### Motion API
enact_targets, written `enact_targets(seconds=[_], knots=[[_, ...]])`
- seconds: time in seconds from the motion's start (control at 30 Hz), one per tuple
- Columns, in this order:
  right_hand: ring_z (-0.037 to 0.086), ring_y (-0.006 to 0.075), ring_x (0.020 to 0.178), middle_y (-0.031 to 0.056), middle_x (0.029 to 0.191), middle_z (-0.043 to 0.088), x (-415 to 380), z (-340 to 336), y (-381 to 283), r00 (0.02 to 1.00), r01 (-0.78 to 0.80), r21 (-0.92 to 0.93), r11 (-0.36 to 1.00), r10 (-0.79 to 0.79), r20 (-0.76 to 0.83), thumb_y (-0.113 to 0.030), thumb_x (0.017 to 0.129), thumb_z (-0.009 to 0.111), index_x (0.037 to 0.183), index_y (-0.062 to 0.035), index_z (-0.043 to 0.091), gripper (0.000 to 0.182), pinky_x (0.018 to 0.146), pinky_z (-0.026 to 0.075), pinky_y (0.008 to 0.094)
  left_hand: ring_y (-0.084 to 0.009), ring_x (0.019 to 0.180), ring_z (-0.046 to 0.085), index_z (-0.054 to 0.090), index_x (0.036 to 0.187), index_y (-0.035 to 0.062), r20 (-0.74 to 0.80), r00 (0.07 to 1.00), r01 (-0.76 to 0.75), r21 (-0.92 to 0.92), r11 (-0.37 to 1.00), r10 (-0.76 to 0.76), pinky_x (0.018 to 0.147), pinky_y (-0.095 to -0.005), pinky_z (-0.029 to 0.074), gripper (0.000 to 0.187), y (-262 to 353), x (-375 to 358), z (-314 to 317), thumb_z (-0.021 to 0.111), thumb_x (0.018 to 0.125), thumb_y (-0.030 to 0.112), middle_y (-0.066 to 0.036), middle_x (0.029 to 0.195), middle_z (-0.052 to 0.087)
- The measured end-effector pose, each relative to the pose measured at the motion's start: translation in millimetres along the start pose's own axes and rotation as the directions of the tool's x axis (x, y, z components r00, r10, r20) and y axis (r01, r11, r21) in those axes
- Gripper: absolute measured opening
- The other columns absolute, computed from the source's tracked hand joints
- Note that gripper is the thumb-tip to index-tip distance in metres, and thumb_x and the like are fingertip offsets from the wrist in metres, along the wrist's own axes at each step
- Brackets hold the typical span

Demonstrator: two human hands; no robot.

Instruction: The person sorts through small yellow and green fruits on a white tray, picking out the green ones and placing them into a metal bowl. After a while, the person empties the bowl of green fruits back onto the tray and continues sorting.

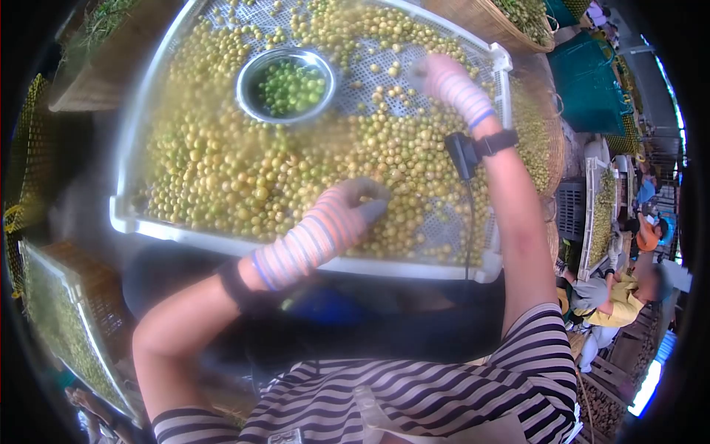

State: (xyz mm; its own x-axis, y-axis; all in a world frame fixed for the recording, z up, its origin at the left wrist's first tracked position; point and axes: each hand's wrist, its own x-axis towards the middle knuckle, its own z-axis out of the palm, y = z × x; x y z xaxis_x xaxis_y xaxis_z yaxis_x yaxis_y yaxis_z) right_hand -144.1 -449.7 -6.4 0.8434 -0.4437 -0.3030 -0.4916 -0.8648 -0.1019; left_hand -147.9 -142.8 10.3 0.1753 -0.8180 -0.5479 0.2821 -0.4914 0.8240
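Small round yellow-green fruits (259, 174) cover much of a white mesh tray (296, 250) in front of me. My left hand (333, 214), in a striped glove with grey fingertips, is over the near part of the fruits. Its thumb and fingers curl towards each other; anything between them is hidden. My right hand (451, 85), gloved alike, reaches to the far right part of the tray. Its fingers are bent together and slightly blurred, so I cannot make out what they hold. Greener fruits (292, 87) lie in a metal bowl (242, 92) standing on the tray.
A woven basket (510, 33) is beyond the tray's far right corner, with green tubs (584, 85) beside it. Another fruit tray (70, 311) stands at lower left. To the right, several people (621, 303) are near a further tray (589, 214). A cable (471, 229) hangs from my right wrist.
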Motion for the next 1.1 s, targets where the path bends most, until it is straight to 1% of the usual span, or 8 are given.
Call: enact_targets(seconds=[0.57, 0.67, 0.7, 0.77, 0.83, 0.9, 1.03, 1.1], knots=[[0.065, 0.0313, 0.083, 0.0131, 0.091, 0.067, -17.7, 19.4, -4.8, 0.982, -0.084, -0.163, 0.983, 0.110, 0.156, -0.027, 0.079, 0.060, 0.094, -0.0116, 0.068, 0.023, 0.076, 0.052, 0.0407, -0.0097, 0.090, 0.055, 0.059, 0.114, 0.0050, 0.003, 0.997, 0.075, 0.001, 0.997, -0.075, 0.079, -0.0279, 0.051, 0.032, -2.9, 6.3, 3.4, 0.058, 0.090, 0.026, -0.002, 0.104, 0.060], [0.064, 0.0295, 0.075, 0.0126, 0.083, 0.067, -16.6, 13.2, -13.1, 0.998, 0.021, 0.188, 0.982, -0.010, -0.062, -0.023, 0.080, 0.057, 0.079, -0.0087, 0.066, 0.017, 0.070, 0.051, 0.0382, -0.0097, 0.090, 0.055, 0.058, 0.114, 0.0049, 0.003, 0.996, 0.085, -0.012, 0.996, -0.085, 0.078, -0.0277, 0.051, 0.032, -3.8, 5.6, 3.0, 0.058, 0.090, 0.026, -0.001, 0.104, 0.060], [0.064, 0.0296, 0.074, 0.0123, 0.082, 0.067, -9.1, 21.9, -16.6, 0.939, 0.292, 0.245, 0.924, -0.228, -0.258, -0.024, 0.080, 0.058, 0.079, -0.0087, 0.067, 0.018, 0.070, 0.051, 0.0373, -0.0096, 0.090, 0.055, 0.058, 0.114, 0.0050, 0.000, 0.997, 0.075, -0.004, 0.997, -0.075, 0.078, -0.0277, 0.051, 0.032, -4.4, 4.9, 2.5, 0.058, 0.090, 0.026, -0.001, 0.104, 0.059], [0.066, 0.0233, 0.075, 0.0094, 0.082, 0.069, -9.0, 30.3, -47.7, 0.824, 0.547, 0.497, 0.674, -0.327, -0.464, -0.022, 0.079, 0.064, 0.087, -0.0089, 0.069, 0.017, 0.073, 0.052, 0.0339, -0.0098, 0.091, 0.056, 0.058, 0.114, 0.0042, 0.011, 0.999, 0.050, 0.009, 0.999, -0.051, 0.077, -0.0274, 0.051, 0.031, -4.6, 7.2, 3.6, 0.058, 0.090, 0.025, -0.002, 0.104, 0.059], [0.066, 0.0216, 0.082, 0.0102, 0.090, 0.069, -9.6, 36.0, -86.5, 0.791, 0.601, 0.516, 0.610, -0.361, -0.495, -0.025, 0.081, 0.065, 0.097, -0.0096, 0.069, 0.023, 0.078, 0.052, 0.0328, -0.0104, 0.092, 0.056, 0.058, 0.114, 0.0029, 0.027, 0.997, 0.071, -0.097, 0.993, -0.069, 0.077, -0.0273, 0.051, 0.031, -3.1, 5.4, 4.8, 0.058, 0.091, 0.023, -0.002, 0.103, 0.059], [0.064, 0.0265, 0.095, 0.0145, 0.099, 0.067, -22.6, 25.4, -106.4, 0.854, 0.521, 0.587, 0.620, -0.367, -0.370, -0.033, 0.084, 0.064, 0.115, -0.0109, 0.062, 0.038, 0.088, 0.049, 0.0348, -0.0110, 0.093, 0.057, 0.056, 0.116, 0.0019, 0.019, 0.999, 0.036, -0.050, 0.998, -0.036, 0.077, -0.0273, 0.051, 0.032, -5.0, 5.4, 3.0, 0.058, 0.091, 0.022, -0.003, 0.102, 0.060], [0.046, 0.0326, 0.123, 0.0160, 0.133, 0.048, 9.3, 22.7, -39.9, 0.855, 0.126, 0.008, 0.992, -0.105, -0.508, -0.041, 0.085, 0.059, 0.127, -0.0125, 0.052, 0.051, 0.103, 0.036, 0.0443, -0.0115, 0.094, 0.058, 0.057, 0.115, 0.0017, 0.017, 0.999, 0.040, -0.101, 0.994, -0.039, 0.076, -0.0274, 0.051, 0.031, -5.7, 4.0, 0.9, 0.058, 0.091, 0.022, -0.003, 0.104, 0.061], [0.031, 0.0352, 0.134, 0.0220, 0.144, 0.033, 21.9, 41.7, 20.1, 0.920, -0.088, 0.044, 0.995, 0.098, -0.379, -0.050, 0.081, 0.060, 0.140, -0.0123, 0.037, 0.074, 0.109, 0.028, 0.0457, -0.0117, 0.094, 0.058, 0.057, 0.115, 0.0018, 0.020, 0.999, 0.034, -0.102, 0.994, -0.032, 0.076, -0.0274, 0.051, 0.031, -6.0, 2.5, 0.7, 0.058, 0.091, 0.022, -0.004, 0.104, 0.061]])
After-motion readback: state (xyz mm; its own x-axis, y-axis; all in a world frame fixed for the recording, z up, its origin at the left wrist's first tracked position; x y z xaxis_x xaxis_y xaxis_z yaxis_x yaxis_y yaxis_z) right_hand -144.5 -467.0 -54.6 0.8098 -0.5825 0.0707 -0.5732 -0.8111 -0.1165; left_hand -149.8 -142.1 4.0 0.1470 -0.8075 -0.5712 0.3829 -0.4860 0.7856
